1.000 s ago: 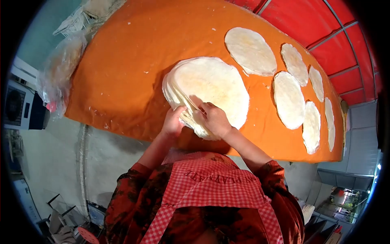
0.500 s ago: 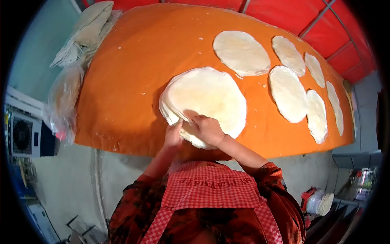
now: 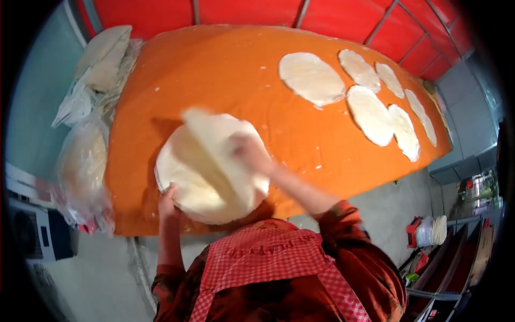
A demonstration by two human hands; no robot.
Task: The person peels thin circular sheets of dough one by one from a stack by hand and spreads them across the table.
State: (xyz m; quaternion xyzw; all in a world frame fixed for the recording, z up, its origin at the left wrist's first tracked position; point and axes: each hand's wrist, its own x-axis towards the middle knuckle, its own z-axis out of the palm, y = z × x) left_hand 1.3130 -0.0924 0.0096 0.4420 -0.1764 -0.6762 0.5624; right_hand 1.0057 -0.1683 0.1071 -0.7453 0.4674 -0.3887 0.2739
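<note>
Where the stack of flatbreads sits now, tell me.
In the head view, the stack lies left of centre on the orange cloth, just beyond the checked apron, the left hand touching its rim.

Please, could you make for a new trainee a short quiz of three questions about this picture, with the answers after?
1. Count: how many separate flatbreads lie on the orange surface, to the right of the big pile as the picture shows it?

2. True or false: the left hand is at the far edge of the pile, the one away from the person.

3. Choose: what is the right hand doing?
A) Holding a raised flatbread over the pile
B) Lying flat on the orange surface
C) Reaching into a plastic bag

Key: 1. Six. 2. False; it touches the near left edge. 3. A.
</note>
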